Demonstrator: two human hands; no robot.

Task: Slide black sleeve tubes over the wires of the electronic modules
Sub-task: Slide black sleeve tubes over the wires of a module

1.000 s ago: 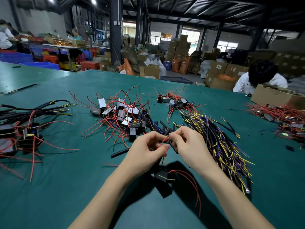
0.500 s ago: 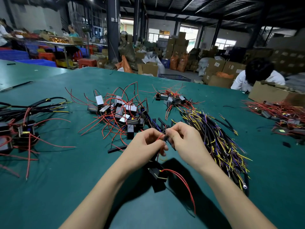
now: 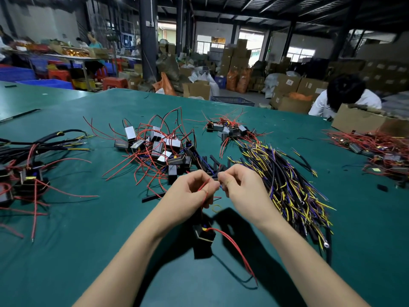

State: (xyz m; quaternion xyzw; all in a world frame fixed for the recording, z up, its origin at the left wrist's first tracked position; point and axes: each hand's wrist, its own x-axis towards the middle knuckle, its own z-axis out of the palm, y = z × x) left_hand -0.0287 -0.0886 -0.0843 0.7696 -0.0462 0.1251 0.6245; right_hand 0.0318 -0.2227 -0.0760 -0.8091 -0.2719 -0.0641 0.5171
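A matte green table [image 3: 66, 251] fills the lower frame; stacked cardboard boxes [image 3: 287, 85] crowd the dim warehouse along the top. At centre, the left hand [image 3: 194, 191] pinches a thin red wire [image 3: 204, 185], and the right hand [image 3: 241, 185] pinches a short black sleeve tube [image 3: 215, 177] (mostly hidden by fingertips). The boxy black module [image 3: 203, 234] hangs below them. Glossy modules [image 3: 159, 145] tangle behind.

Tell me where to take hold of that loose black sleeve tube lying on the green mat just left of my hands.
Pinch the loose black sleeve tube near its middle, from above, fingers closing across its width. It lies flat on the green mat, thin, with bare mat on both long sides, so that looks easiest.
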